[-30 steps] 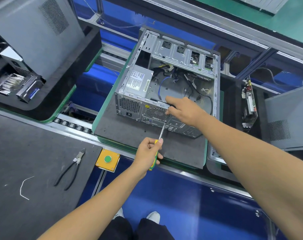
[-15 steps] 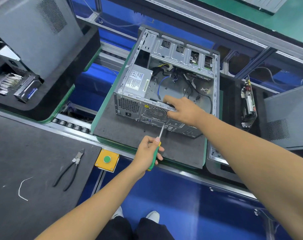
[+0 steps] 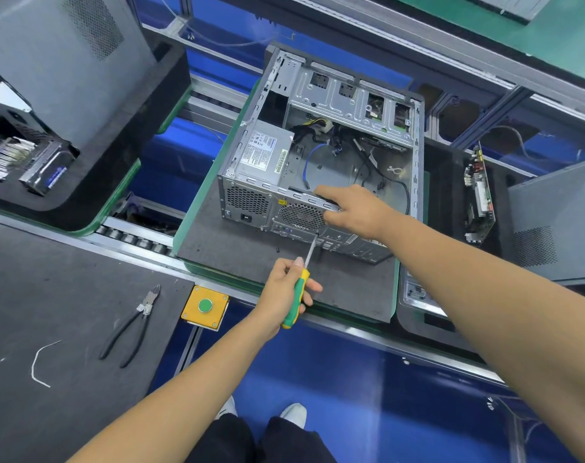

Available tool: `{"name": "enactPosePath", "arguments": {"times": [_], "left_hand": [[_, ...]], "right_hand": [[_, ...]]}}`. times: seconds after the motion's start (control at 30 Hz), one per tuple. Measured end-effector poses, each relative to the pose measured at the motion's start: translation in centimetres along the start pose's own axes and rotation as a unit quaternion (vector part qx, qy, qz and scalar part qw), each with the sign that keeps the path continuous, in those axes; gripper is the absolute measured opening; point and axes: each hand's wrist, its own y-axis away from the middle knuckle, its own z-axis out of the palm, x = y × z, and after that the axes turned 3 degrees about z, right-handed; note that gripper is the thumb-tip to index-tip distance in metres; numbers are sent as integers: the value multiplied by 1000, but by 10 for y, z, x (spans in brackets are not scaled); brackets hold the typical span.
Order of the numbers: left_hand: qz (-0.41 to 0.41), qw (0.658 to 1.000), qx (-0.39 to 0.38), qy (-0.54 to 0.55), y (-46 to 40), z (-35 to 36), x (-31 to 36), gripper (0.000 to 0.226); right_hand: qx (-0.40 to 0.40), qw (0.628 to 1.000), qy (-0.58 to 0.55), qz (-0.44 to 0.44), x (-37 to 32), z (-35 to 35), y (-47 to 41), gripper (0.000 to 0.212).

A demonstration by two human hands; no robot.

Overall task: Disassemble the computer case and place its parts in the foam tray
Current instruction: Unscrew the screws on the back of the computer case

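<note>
An open grey computer case (image 3: 344, 105) lies on its side on a dark mat (image 3: 237, 259), with a power supply (image 3: 264, 155) and loose cables inside. My left hand (image 3: 284, 292) grips a green and yellow screwdriver (image 3: 296, 297); its tip touches the case's rear panel just below the round fan grille (image 3: 301, 217). My right hand (image 3: 354, 208) holds the rear top edge of the case, fingers over the rim. A black foam tray (image 3: 448, 182) at the right holds a circuit board (image 3: 480, 192) standing on edge.
Black pliers (image 3: 131, 325) and a white wire scrap (image 3: 39, 362) lie on the dark bench at the left. A yellow box with a green button (image 3: 205, 306) sits at the conveyor edge. Grey side panels (image 3: 67, 61) and another foam tray (image 3: 124, 135) stand at the left.
The screwdriver has turned a little in my left hand, and the fingers have shifted on the handle. My right hand stays on the case's edge.
</note>
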Motion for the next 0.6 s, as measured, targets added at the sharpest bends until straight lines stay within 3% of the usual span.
{"name": "enactPosePath", "arguments": {"times": [0.23,0.43,0.6], "left_hand": [[31,997,61,-46,1,0,-8,36],[0,999,35,-14,4,2,-10,43],[32,998,21,-42,2,4,-11,31]], "right_hand": [[-4,1000,3,-1,2,0,0,31],[-9,1000,9,4,2,0,-1,34],[-2,1000,8,6,2,1,-1,30]]}}
